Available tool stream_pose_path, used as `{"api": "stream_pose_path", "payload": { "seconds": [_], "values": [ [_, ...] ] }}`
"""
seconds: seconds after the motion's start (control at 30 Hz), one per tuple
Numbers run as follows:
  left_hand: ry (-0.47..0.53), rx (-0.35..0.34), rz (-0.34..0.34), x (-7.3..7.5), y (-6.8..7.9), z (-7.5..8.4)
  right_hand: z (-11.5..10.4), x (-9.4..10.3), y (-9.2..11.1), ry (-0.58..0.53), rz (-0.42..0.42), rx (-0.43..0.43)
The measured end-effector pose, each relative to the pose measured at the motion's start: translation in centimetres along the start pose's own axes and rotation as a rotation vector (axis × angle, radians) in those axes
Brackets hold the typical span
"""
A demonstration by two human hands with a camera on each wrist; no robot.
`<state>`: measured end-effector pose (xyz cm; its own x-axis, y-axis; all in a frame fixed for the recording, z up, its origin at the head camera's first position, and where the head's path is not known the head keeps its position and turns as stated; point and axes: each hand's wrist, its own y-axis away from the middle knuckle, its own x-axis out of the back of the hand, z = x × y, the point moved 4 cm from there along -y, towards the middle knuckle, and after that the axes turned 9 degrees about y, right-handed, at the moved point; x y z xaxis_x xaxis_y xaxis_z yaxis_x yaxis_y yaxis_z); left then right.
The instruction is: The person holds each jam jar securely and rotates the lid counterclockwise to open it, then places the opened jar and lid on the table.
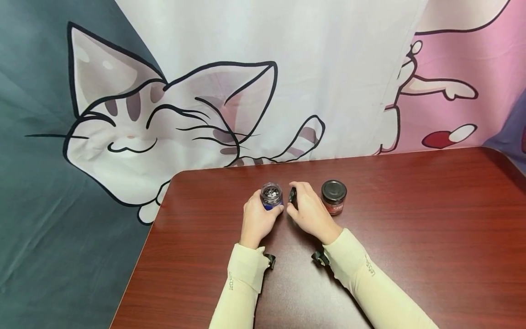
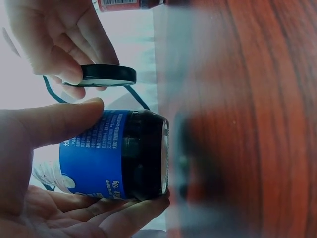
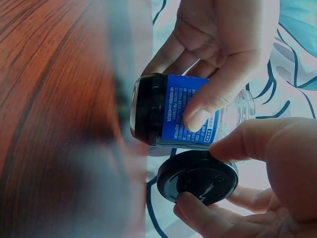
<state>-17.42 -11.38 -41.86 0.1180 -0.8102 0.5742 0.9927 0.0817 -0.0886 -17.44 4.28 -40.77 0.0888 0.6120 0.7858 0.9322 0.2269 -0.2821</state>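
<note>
A glass jar (image 1: 271,193) with a blue label and dark contents stands lidless on the table, its threaded mouth upward. My left hand (image 1: 260,218) grips it, thumb across the blue label (image 2: 94,166) and fingers round the far side. Just right of the jar, my right hand (image 1: 309,208) pinches a black lid (image 3: 198,177) between thumb and fingers. The lid is tipped on edge in the head view and apart from the jar. A second jar (image 1: 334,197), with a dark lid and a red label, stands beyond the right hand's outer side.
The reddish-brown wooden table (image 1: 411,237) reaches far to the right. Behind it hangs a curtain (image 1: 349,68) printed with a cartoon cat. Dark wrist cameras stick out from both sleeves, one of them the left wrist camera (image 1: 270,261).
</note>
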Motion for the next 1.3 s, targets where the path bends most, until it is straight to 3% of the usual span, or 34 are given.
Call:
{"api": "stream_pose_path", "payload": {
  "seconds": [1.3],
  "values": [
    [-0.001,0.029,-0.004,0.09,-0.31,-0.44,0.12,-0.47,-0.24,0.039,-0.016,-0.002]
  ]
}}
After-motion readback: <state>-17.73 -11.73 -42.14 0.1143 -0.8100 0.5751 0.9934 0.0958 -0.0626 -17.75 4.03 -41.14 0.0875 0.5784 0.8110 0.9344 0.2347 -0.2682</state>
